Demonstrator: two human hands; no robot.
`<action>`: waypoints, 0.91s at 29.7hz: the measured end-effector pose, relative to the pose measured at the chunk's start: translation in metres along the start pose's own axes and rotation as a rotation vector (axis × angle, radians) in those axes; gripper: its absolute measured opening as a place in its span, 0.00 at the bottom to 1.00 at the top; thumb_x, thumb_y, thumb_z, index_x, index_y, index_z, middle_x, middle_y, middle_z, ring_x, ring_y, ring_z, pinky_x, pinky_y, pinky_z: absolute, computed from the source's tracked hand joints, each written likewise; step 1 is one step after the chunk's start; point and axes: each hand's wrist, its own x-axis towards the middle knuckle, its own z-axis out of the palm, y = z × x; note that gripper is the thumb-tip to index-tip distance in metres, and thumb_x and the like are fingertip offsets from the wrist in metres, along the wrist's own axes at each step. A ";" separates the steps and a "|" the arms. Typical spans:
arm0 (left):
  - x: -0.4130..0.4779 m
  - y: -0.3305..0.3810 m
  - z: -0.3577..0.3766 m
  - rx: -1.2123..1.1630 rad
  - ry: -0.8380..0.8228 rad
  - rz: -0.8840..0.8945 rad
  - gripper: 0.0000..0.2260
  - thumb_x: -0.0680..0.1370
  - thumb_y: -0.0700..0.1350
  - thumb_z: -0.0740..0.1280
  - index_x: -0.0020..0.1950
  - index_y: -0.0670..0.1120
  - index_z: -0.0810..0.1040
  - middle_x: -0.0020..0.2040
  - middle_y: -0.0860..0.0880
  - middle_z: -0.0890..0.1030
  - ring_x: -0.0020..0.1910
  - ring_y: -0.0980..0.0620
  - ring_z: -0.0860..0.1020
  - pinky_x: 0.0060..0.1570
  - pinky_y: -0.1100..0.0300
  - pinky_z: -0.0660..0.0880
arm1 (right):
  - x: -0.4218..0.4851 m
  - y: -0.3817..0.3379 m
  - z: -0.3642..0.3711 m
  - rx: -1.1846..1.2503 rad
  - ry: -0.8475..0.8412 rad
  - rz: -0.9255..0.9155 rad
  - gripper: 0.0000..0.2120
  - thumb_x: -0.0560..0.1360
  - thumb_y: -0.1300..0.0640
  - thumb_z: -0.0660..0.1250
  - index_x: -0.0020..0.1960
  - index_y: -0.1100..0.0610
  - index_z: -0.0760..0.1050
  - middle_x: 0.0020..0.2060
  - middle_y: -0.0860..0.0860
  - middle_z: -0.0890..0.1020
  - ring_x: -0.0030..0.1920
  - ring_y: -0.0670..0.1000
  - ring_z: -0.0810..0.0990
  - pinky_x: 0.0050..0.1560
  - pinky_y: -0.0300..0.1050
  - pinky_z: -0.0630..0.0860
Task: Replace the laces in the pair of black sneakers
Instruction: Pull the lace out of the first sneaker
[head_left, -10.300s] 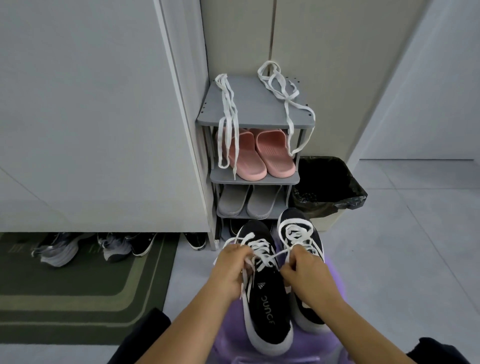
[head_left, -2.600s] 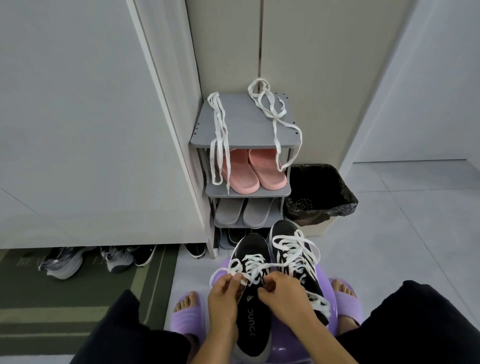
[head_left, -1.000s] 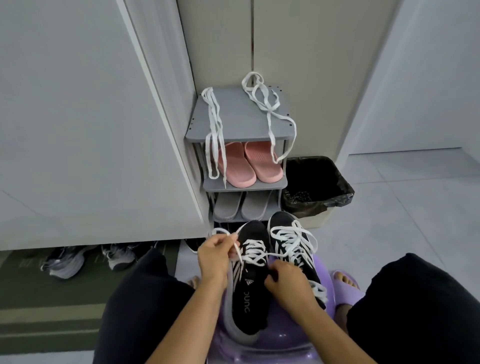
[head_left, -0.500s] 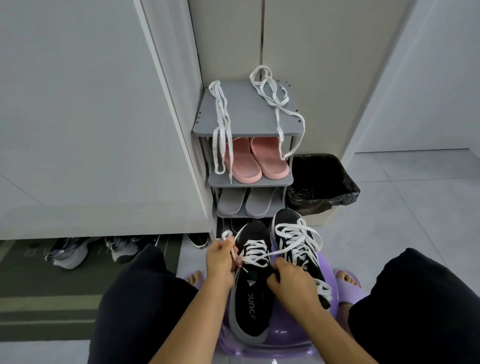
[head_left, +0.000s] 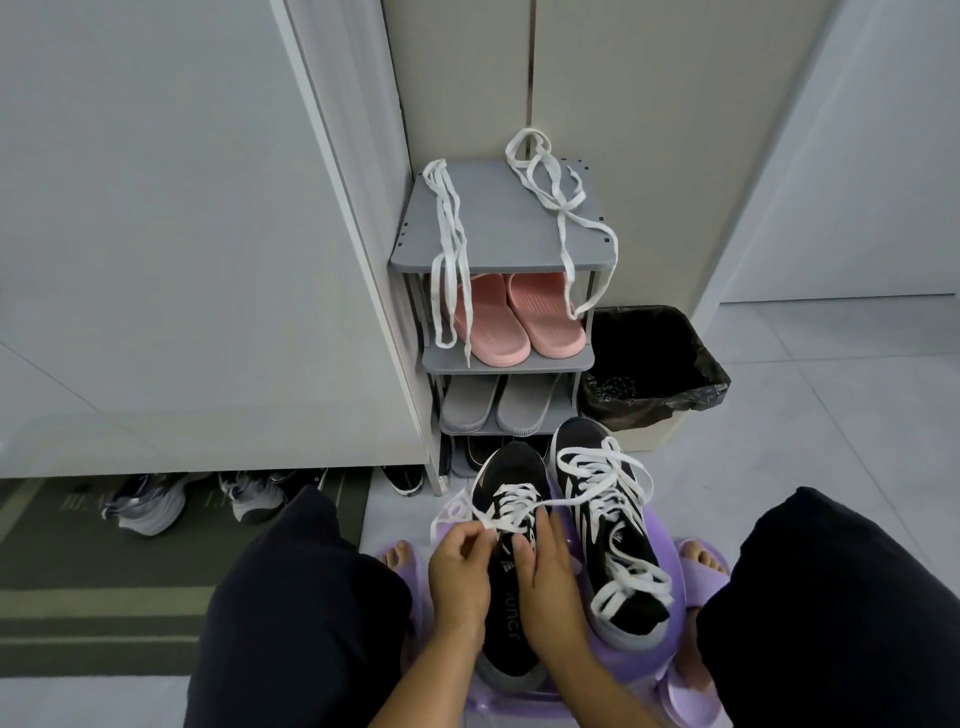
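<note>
Both hands close together on left sneaker, mid-lacing.
Left sneaker (head_left: 511, 613) and right sneaker (head_left: 608, 525) lie side by side on purple stool (head_left: 665, 566), toes toward rack (head_left: 498, 228). Left hand (head_left: 460, 577) pinches white lace (head_left: 511, 501) near the top eyelets. Right hand (head_left: 545, 571) grips left sneaker at the tongue, thumb on top. Two spare laces (head_left: 449, 234) hang off the rack top.

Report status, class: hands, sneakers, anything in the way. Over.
Left hand pinching white lace; right hand gripping nearer sneaker. Other sneaker loosely laced, untied. Nothing in the way.
</note>
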 end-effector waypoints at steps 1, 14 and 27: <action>0.002 0.001 0.000 -0.019 0.031 0.003 0.09 0.76 0.35 0.65 0.37 0.46 0.75 0.35 0.48 0.78 0.35 0.52 0.74 0.35 0.72 0.71 | 0.003 0.003 0.001 -0.041 -0.003 -0.024 0.24 0.81 0.51 0.53 0.75 0.58 0.56 0.75 0.52 0.57 0.74 0.48 0.55 0.67 0.31 0.51; -0.001 0.004 0.003 0.043 -0.107 0.033 0.09 0.75 0.34 0.67 0.39 0.47 0.77 0.39 0.51 0.79 0.40 0.55 0.77 0.38 0.73 0.72 | 0.006 0.009 0.001 -0.068 0.012 -0.041 0.23 0.81 0.53 0.54 0.74 0.53 0.56 0.76 0.52 0.54 0.75 0.49 0.52 0.70 0.37 0.53; -0.001 0.003 0.001 -0.341 -0.159 -0.278 0.05 0.76 0.33 0.63 0.42 0.37 0.76 0.39 0.38 0.77 0.39 0.45 0.74 0.41 0.55 0.72 | 0.010 0.007 -0.009 -0.443 0.291 -0.363 0.11 0.59 0.55 0.78 0.37 0.49 0.79 0.42 0.49 0.74 0.40 0.53 0.75 0.38 0.44 0.72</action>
